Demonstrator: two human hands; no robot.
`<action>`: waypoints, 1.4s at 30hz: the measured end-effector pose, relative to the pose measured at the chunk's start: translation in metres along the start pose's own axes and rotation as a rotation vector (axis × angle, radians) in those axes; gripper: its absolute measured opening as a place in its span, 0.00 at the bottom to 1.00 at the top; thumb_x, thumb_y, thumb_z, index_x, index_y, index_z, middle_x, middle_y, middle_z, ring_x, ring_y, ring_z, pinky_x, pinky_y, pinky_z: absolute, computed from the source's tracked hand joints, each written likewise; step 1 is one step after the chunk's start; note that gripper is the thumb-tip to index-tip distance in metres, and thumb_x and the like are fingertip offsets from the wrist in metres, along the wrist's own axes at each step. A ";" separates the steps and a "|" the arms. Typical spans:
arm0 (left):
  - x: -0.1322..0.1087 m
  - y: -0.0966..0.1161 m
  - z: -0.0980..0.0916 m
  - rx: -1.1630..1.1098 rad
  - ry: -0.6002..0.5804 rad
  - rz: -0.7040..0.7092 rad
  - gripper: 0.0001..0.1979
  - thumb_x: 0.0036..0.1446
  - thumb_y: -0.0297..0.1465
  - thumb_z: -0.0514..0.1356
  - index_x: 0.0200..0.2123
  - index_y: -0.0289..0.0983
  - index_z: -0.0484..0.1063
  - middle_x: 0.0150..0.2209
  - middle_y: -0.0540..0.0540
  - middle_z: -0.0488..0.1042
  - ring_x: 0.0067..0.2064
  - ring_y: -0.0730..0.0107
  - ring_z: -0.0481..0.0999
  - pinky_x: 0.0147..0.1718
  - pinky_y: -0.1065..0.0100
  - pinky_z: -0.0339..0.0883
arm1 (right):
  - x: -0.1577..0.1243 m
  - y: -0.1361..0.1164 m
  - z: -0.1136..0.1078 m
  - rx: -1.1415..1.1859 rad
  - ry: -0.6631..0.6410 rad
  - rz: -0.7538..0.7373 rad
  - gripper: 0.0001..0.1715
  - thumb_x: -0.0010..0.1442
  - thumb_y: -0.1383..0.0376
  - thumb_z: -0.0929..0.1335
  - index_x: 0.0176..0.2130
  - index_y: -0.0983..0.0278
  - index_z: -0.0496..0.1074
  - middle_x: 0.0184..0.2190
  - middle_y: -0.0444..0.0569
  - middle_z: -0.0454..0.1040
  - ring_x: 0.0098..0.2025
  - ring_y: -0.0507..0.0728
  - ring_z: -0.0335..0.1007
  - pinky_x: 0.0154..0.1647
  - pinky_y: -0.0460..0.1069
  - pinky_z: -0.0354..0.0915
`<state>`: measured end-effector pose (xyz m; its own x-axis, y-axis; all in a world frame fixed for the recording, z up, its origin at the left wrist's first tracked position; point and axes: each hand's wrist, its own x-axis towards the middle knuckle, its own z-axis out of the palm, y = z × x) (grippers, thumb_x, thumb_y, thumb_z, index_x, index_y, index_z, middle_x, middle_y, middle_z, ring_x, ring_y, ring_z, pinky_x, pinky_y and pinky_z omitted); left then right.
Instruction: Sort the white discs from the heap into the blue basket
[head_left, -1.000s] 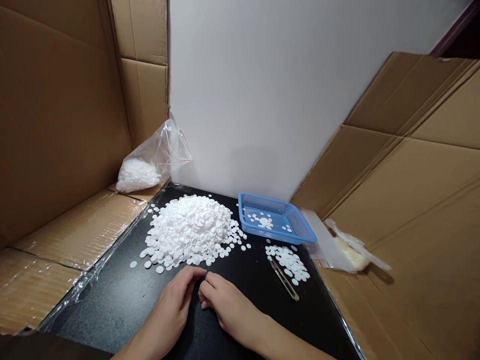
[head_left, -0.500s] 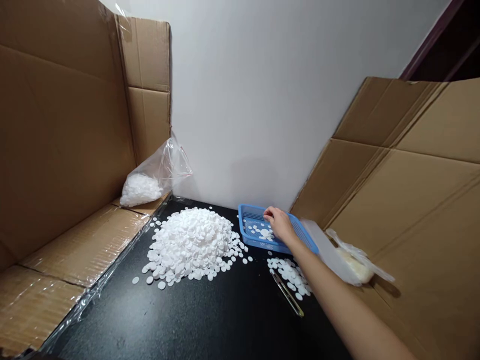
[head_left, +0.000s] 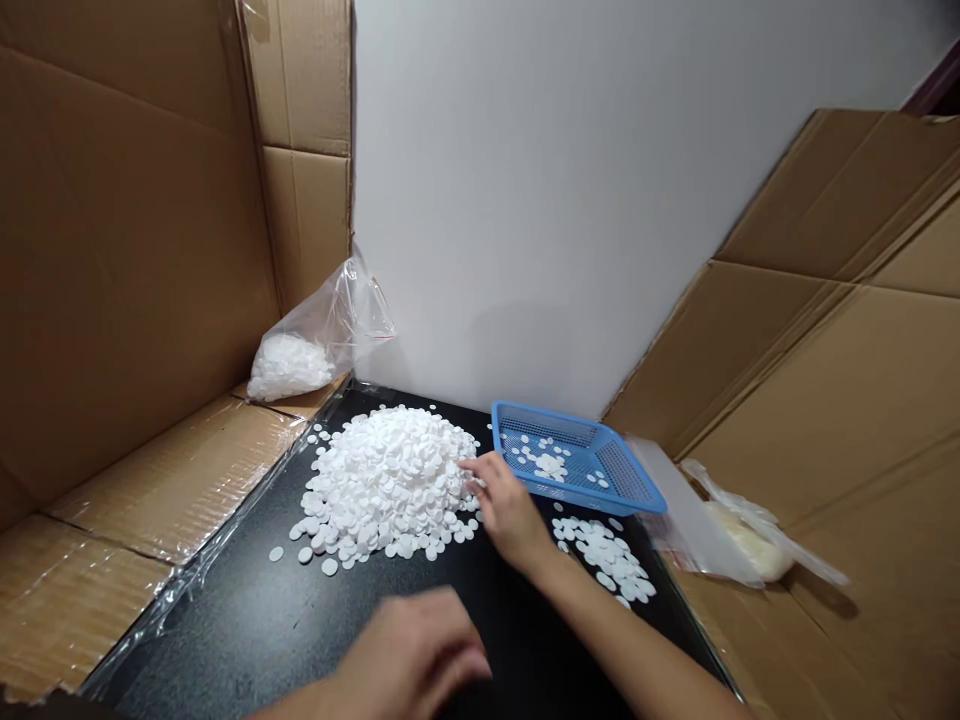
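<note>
A heap of small white discs point(head_left: 390, 480) is piled on the black table. At the heap's right edge is my right hand point(head_left: 511, 508), fingers apart and reaching to the discs, with nothing visibly held. My left hand point(head_left: 420, 650) hovers over the front of the table, smeared by motion, so its fingers are unclear. Behind my right hand stands a blue plastic basket point(head_left: 637, 480) with some white discs scattered on its mesh floor. A smaller group of white discs point(head_left: 604, 555) lies in front of the basket, beside my right forearm. My right arm hides the tweezers seen earlier.
A clear plastic bag point(head_left: 292, 365) with white contents leans in the back left corner. On the right lies another plastic bag point(head_left: 750, 540) with pale contents. Cardboard panels point(head_left: 135, 200) wall the sides, and a white wall point(head_left: 540, 200) rises behind.
My right hand has moved left and nearer, from above the basket to the heap's edge. My left hand has come into view at the bottom. More discs now show in the basket's right part.
</note>
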<state>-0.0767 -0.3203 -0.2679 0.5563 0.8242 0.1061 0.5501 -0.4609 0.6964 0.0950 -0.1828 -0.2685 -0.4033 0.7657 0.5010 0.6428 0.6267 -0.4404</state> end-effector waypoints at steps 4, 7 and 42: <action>0.009 -0.044 -0.033 0.610 0.440 -0.052 0.25 0.65 0.33 0.57 0.64 0.39 0.63 0.68 0.34 0.61 0.68 0.43 0.60 0.60 0.45 0.60 | -0.017 -0.035 0.029 -0.064 -0.189 -0.073 0.34 0.62 0.70 0.70 0.65 0.59 0.61 0.60 0.62 0.62 0.35 0.58 0.77 0.35 0.56 0.76; 0.008 -0.072 -0.032 0.848 0.489 -0.013 0.35 0.63 0.38 0.60 0.68 0.34 0.55 0.71 0.30 0.54 0.71 0.41 0.52 0.64 0.46 0.51 | -0.022 -0.042 0.041 -0.107 -0.227 -0.074 0.35 0.62 0.69 0.71 0.64 0.60 0.60 0.57 0.62 0.64 0.39 0.63 0.78 0.35 0.59 0.77; 0.007 -0.042 -0.020 0.255 0.321 -0.018 0.07 0.59 0.22 0.62 0.38 0.40 0.71 0.38 0.48 0.73 0.41 0.62 0.72 0.38 0.64 0.65 | -0.073 -0.041 0.005 0.555 -0.182 0.153 0.02 0.62 0.69 0.69 0.38 0.62 0.73 0.30 0.43 0.70 0.26 0.50 0.63 0.28 0.44 0.60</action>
<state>-0.1090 -0.2885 -0.2823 0.3445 0.8752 0.3398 0.7171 -0.4789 0.5064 0.0952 -0.2636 -0.2911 -0.4692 0.8351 0.2870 0.2867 0.4515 -0.8450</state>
